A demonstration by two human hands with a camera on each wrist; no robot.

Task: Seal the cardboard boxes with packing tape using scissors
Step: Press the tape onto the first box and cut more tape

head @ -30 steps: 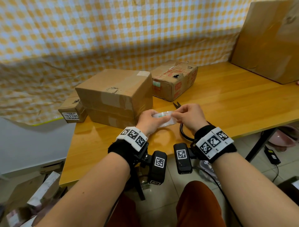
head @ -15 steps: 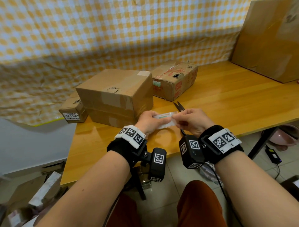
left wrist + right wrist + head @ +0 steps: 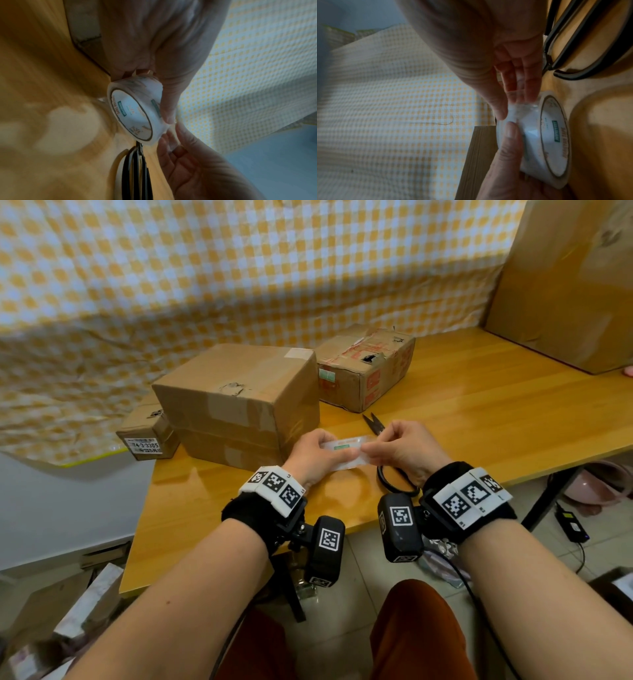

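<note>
from the head view, my left hand is curled around a roll of clear packing tape, held just above the wooden table, and my right hand pinches at the roll's near edge. the scissors lie on the table right behind my right hand, blades pointing away, black handles partly hidden under my wrist. a big cardboard box stands just left of my left hand, a small labelled box sits beside it on the left, and a torn box sits behind. a tall box leans at far right.

in the left wrist view, the tape shows a white core with green and orange print; my fingers wrap its rim.

in the right wrist view, my thumb and fingers pinch the wrinkled loose end at the roll; the scissors' handles lie beyond.
</note>
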